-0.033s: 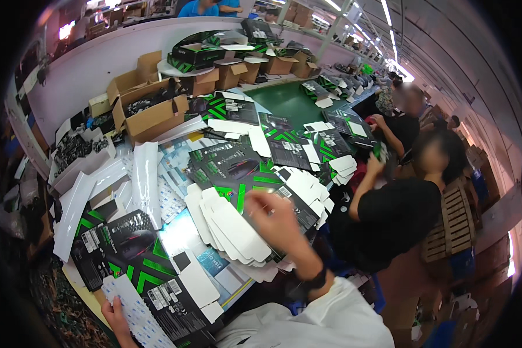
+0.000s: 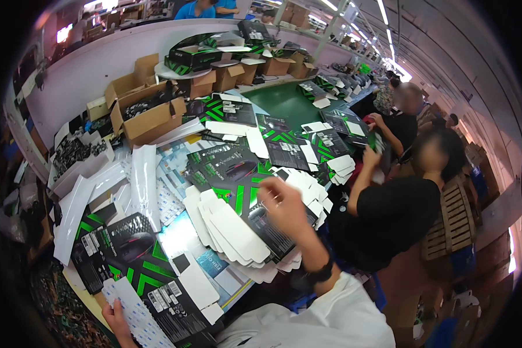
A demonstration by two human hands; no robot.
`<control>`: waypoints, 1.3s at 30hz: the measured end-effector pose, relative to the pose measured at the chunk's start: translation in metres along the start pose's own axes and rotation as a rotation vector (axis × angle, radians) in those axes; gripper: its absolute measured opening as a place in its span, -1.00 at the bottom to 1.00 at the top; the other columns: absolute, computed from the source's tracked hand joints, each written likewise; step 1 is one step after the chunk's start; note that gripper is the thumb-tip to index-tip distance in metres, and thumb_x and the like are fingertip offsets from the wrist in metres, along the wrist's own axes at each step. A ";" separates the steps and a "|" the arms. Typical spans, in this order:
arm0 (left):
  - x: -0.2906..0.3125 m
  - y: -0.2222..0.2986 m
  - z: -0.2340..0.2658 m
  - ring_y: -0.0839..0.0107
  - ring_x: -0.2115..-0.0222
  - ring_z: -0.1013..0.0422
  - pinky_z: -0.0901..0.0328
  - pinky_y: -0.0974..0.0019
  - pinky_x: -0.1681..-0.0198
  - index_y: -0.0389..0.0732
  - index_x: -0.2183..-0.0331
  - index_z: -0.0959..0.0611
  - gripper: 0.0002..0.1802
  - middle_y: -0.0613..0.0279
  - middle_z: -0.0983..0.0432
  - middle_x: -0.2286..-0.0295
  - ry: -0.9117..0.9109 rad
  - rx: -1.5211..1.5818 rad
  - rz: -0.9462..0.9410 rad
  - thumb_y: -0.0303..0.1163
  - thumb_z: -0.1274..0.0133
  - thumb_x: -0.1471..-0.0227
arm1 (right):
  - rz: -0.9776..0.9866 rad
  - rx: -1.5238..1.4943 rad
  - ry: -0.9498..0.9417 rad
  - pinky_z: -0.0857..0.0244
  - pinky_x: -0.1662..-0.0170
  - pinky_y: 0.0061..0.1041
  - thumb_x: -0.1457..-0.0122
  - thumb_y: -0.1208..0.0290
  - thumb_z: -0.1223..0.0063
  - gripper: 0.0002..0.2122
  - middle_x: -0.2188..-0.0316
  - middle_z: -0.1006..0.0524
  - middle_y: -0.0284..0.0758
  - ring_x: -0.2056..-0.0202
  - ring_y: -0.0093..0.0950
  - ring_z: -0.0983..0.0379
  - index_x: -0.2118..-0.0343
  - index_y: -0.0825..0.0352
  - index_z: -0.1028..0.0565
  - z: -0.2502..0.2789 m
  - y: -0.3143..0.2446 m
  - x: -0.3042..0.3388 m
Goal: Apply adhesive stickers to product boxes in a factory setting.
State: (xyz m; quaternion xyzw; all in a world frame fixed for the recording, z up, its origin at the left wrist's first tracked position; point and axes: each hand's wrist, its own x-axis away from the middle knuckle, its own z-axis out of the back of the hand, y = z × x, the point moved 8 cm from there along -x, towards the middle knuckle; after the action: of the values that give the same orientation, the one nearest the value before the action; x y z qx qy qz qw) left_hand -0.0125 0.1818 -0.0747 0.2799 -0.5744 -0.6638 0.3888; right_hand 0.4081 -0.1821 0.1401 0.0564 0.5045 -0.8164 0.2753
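My left hand (image 2: 117,319) grips the edge of a white sheet with small blue-and-white sticker dots (image 2: 134,310) at the lower left. That sheet lies over part of a black and green flat carton (image 2: 130,246), printed with a mouse and spread on the table. Above a fanned stack of similar unfolded cartons (image 2: 232,165) is my right hand (image 2: 287,211), its fingers curled together. Whatever may be between those fingertips is too small to make out. White flaps (image 2: 229,229) of the stacked cartons point toward me.
An open brown box of dark parts (image 2: 151,119) and a white tray of small black parts (image 2: 78,156) stand at left. Glossy white strips (image 2: 145,180) lie near them. More cartons cover the bench. On the right, a co-worker in black (image 2: 397,220) sits close by.
My right hand has shifted slightly right and up over the carton stack. The left hand keeps its hold on the sticker sheet.
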 end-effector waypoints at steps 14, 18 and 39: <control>0.003 0.018 -0.001 0.46 0.48 -0.27 -0.26 0.30 0.41 -0.44 0.47 -0.54 -0.62 0.26 -0.41 0.55 0.133 -0.165 0.069 -0.24 -0.14 -0.11 | -0.728 0.022 0.177 -0.31 0.39 -0.46 0.01 0.21 -0.24 -0.58 0.39 -0.51 -0.27 0.45 -0.47 -0.43 0.14 0.36 -0.48 0.112 0.319 -0.092; 0.005 0.011 0.007 0.40 0.41 -0.31 -0.30 0.29 0.34 -0.46 0.27 -0.59 -0.62 0.16 -0.50 0.42 0.132 -0.183 0.102 -0.25 -0.13 -0.12 | -0.844 -0.368 0.283 -0.05 0.59 -0.58 -0.04 0.24 -0.18 -0.71 0.47 -0.46 -0.36 0.59 -0.62 -0.23 0.22 0.30 -0.53 0.104 0.324 -0.087; 0.005 0.034 -0.016 0.28 0.28 -0.35 -0.31 0.24 0.17 -0.48 0.07 -0.51 -0.51 0.00 -0.51 0.26 0.103 -0.260 0.080 -0.22 -0.08 -0.16 | -0.048 -1.149 0.469 -0.39 0.43 -0.55 -0.12 0.66 0.02 -0.87 0.46 -0.40 -0.40 0.52 -0.54 -0.46 0.28 0.33 -0.39 0.115 0.063 -0.010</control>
State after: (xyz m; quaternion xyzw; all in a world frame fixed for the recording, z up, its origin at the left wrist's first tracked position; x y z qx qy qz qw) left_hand 0.0042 0.1675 -0.0436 0.2380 -0.4735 -0.7013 0.4768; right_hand 0.4699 -0.2980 0.1496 0.0658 0.9114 -0.3865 0.1250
